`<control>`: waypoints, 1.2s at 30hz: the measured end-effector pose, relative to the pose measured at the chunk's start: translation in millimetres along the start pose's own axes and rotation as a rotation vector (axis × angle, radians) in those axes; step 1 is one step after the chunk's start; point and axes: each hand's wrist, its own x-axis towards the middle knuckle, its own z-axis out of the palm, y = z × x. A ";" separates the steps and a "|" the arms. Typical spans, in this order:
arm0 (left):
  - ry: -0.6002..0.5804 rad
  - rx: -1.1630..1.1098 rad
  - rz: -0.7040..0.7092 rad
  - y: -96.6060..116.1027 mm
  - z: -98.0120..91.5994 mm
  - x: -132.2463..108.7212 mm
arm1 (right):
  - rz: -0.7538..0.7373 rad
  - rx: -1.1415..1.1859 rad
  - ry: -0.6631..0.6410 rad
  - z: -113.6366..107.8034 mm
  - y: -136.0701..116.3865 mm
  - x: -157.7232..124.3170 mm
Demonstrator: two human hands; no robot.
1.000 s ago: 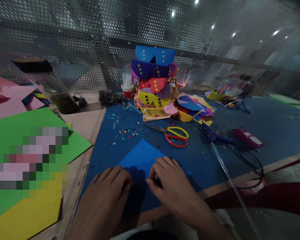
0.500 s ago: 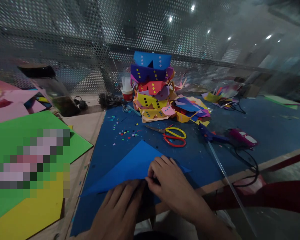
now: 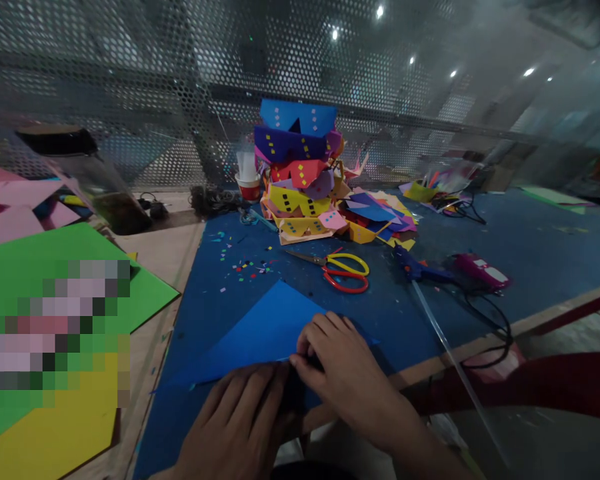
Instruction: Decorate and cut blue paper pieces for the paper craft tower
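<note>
A blue sheet of paper [image 3: 260, 330], folded into a triangle, lies on the dark blue mat [image 3: 530, 247] at the near edge. My right hand [image 3: 345, 373] pinches the paper's near fold with curled fingers. My left hand [image 3: 240, 427] lies flat beside it, fingers stretched along the paper's near edge. The two hands touch at the fold. The paper's near part is hidden under them.
A stack of folded coloured paper pieces [image 3: 300, 173] stands at the back, loose coloured sheets [image 3: 380, 217] beside it. Scissors [image 3: 343, 270] lie just beyond the blue sheet. A glue gun [image 3: 423, 270] with cable lies right. Green and yellow boards [image 3: 35, 267] lie left. Perforated metal screen behind.
My left hand has slid back toward me and now lies flat under the paper's near edge. The blue sheet shows as a wider triangle. My right hand has stayed on the fold.
</note>
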 end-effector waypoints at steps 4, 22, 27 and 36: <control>0.005 0.019 0.030 -0.5 -2.2 0.9 | 0.000 0.035 0.026 -0.3 1.0 -2.3; -0.003 0.092 0.077 -1.0 -0.6 6.2 | 0.034 0.167 -0.007 -12.6 13.8 -12.8; -0.016 0.095 0.078 0.2 -2.3 8.0 | 0.033 0.079 0.038 -4.0 11.7 -11.9; -0.031 0.108 0.057 4.5 0.8 7.8 | 0.054 0.130 0.040 -16.1 25.8 -16.9</control>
